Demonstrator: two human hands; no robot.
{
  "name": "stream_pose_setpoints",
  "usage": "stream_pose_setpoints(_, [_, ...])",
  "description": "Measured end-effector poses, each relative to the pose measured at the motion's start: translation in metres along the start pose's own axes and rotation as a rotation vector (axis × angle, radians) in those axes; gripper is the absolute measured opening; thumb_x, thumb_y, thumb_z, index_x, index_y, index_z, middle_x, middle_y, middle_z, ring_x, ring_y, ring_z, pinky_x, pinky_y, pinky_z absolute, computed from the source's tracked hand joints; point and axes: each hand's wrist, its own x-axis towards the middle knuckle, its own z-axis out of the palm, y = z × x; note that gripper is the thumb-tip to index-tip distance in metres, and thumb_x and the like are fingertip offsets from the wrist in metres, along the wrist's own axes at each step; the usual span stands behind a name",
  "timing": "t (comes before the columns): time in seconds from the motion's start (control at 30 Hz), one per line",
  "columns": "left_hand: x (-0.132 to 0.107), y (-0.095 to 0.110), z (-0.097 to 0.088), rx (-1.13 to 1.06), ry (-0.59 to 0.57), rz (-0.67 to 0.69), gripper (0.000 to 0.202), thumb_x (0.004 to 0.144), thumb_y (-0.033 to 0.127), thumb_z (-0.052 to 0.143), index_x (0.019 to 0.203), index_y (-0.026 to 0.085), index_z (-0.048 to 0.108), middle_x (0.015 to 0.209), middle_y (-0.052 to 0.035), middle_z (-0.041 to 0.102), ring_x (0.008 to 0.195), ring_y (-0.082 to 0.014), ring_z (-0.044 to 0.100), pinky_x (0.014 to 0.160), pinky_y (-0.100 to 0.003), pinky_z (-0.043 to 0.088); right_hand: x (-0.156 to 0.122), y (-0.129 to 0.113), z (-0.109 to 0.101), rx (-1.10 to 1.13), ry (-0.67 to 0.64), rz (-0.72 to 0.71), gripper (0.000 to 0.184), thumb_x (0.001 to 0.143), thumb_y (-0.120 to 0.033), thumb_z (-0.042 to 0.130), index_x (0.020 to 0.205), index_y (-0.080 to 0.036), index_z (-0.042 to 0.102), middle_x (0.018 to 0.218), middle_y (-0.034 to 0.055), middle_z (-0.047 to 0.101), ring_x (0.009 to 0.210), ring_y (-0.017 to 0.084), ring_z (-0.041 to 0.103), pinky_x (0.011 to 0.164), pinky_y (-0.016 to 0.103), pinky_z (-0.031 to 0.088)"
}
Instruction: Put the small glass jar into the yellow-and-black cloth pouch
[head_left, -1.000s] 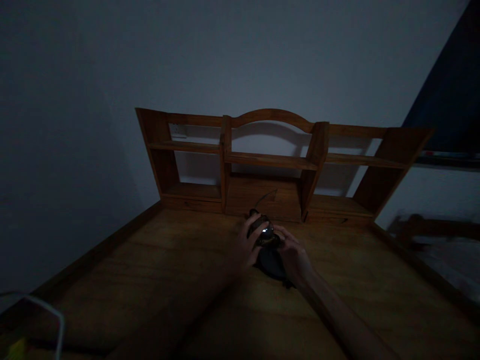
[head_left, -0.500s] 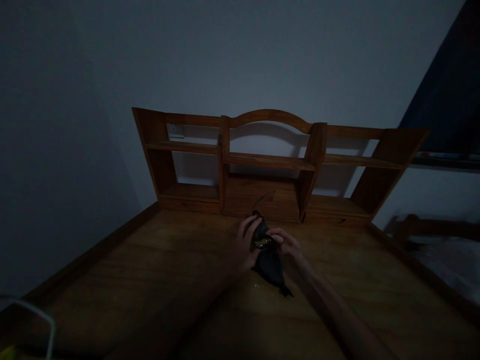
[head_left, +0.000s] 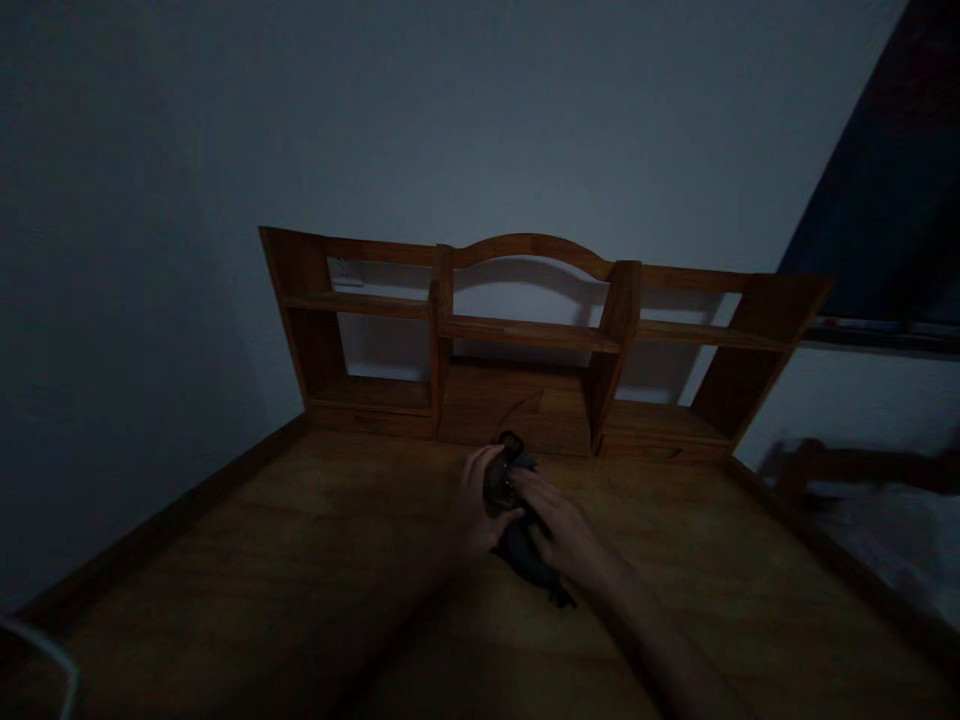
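Note:
In the dim head view, a pair of dark sunglasses (head_left: 496,487) is held just above the desk, one thin temple sticking out toward the shelf. My left hand (head_left: 474,515) is closed around the lens side, fingers behind and thumb in front. My right hand (head_left: 568,532) reaches over from the right, fingertips against a lens and thumb by a black cloth pouch (head_left: 526,560). The pouch hangs below the sunglasses between both hands, its narrow end toward me. How the right fingers grip the cloth is partly hidden.
A wooden desk (head_left: 300,560) lies under my hands. At its back stands a low wooden shelf unit (head_left: 529,333) with compartments and small drawers, against a pale wall (head_left: 480,120). A white curved cable or tube (head_left: 52,650) shows at the lower left.
My right hand has moved left from the lens rim, its fingers now lying over a lens. The sunglasses have turned a little in my left hand. The view has shifted slightly.

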Motion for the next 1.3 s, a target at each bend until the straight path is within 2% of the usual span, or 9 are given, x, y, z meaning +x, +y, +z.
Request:
stream_pose_setpoints(0.17, [0.003,0.000,-0.005,-0.057,-0.047,0.005,0.083,0.067,0.037,0.082,0.137,0.023,0.038,0.135,-0.0126,0.046,0.128,-0.0308,0.046,0.109,-0.052,0.039,0.001,0.010,-0.004,-0.294,-0.094,-0.120,0.091,0.065,0.008,0.041,0.152,-0.017,0.027,0.153,0.0098,0.038,0.144,0.021,0.030,0.122,0.053,0.015])
stream_pose_setpoints(0.3, [0.002,-0.001,-0.004,-0.053,-0.063,0.005,0.085,0.064,0.033,0.084,0.136,0.023,0.039,0.135,-0.0124,0.046,0.127,-0.0307,0.047,0.108,-0.051,0.041,0.000,0.016,-0.003,-0.335,-0.095,-0.139,0.089,0.065,0.009,0.040,0.150,-0.017,0.031,0.151,0.0108,0.043,0.143,0.021,0.033,0.122,0.054,0.014])
stream_pose_setpoints(0.43, [-0.001,-0.005,0.000,0.025,-0.049,0.034,0.078,0.069,0.023,0.079,0.136,0.023,0.039,0.136,-0.0127,0.045,0.128,-0.0301,0.047,0.109,-0.050,0.042,-0.001,0.018,0.001,-0.242,-0.081,-0.122,0.080,0.067,0.008,0.040,0.143,-0.016,0.043,0.143,0.0123,0.052,0.138,0.021,0.041,0.120,0.052,0.021])
stream_pose_setpoints(0.6, [-0.001,0.001,-0.009,0.262,-0.086,0.169,0.072,0.079,0.003,0.052,0.144,0.026,0.031,0.147,-0.0119,0.035,0.139,-0.0270,0.036,0.114,-0.050,0.037,0.001,0.008,0.006,0.105,0.023,-0.005,0.068,0.069,0.005,0.043,0.131,-0.020,0.057,0.136,0.0100,0.058,0.130,0.022,0.051,0.116,0.048,0.031])
stream_pose_setpoints(0.8, [0.000,0.009,-0.017,0.490,-0.075,0.241,0.073,0.080,0.001,0.048,0.146,0.025,0.029,0.148,-0.0110,0.039,0.140,-0.0271,0.035,0.115,-0.049,0.035,-0.001,0.001,0.006,0.737,0.148,0.343,0.059,0.061,0.000,0.049,0.110,-0.026,0.070,0.116,0.0018,0.070,0.112,0.023,0.063,0.101,0.039,0.045])
stream_pose_setpoints(0.93, [-0.001,0.008,-0.011,0.444,-0.012,0.220,0.073,0.079,0.004,0.051,0.146,0.024,0.030,0.145,-0.0124,0.043,0.135,-0.0278,0.041,0.111,-0.049,0.039,0.000,-0.001,0.005,1.060,0.155,0.461,0.046,0.064,-0.003,0.062,0.103,-0.024,0.073,0.106,0.0023,0.073,0.099,0.022,0.067,0.085,0.031,0.050])
stream_pose_setpoints(1.1, [0.003,0.005,-0.003,0.313,0.074,0.128,0.065,0.082,0.009,0.056,0.141,0.024,0.035,0.143,-0.0126,0.043,0.133,-0.0257,0.045,0.109,-0.046,0.043,0.004,0.003,0.011,1.164,0.360,0.560,0.024,0.063,-0.010,0.078,0.084,-0.022,0.076,0.085,0.0010,0.075,0.080,0.018,0.067,0.073,0.026,0.050])
stream_pose_setpoints(1.2, [0.006,-0.002,0.000,0.276,0.158,0.136,0.066,0.077,0.017,0.068,0.137,0.022,0.039,0.139,-0.0141,0.046,0.131,-0.0271,0.047,0.108,-0.046,0.044,0.006,0.008,0.011,1.303,0.410,0.602,0.021,0.063,-0.010,0.079,0.080,-0.021,0.075,0.082,0.0012,0.075,0.076,0.017,0.068,0.072,0.027,0.050])
stream_pose_setpoints(1.3, [0.008,-0.009,0.001,0.217,0.253,0.084,0.076,0.067,0.025,0.080,0.132,0.020,0.042,0.127,-0.0140,0.053,0.120,-0.0280,0.056,0.102,-0.046,0.049,0.006,0.012,0.005,1.419,0.457,0.590,0.022,0.068,-0.011,0.074,0.087,-0.021,0.074,0.090,0.0014,0.075,0.080,0.018,0.068,0.076,0.028,0.051])
